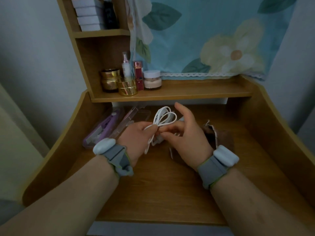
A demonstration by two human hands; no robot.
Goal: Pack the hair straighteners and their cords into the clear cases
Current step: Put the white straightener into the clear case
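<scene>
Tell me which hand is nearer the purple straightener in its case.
Left. The left hand grips the white cord just right of the purple straightener; the right hand pinches the cord further right, beyond the left hand.

Dim room, wooden desk (163, 188) with shelf (196, 92), floral curtain (213, 36), pale walls (34, 57)

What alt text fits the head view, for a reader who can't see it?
Two hands work a looped white cord above a wooden desk: the left hand grips the bundle, the right hand pinches it at the middle. A purple hair straightener lies in a clear case at left, and cosmetic jars stand on the shelf behind.
</scene>
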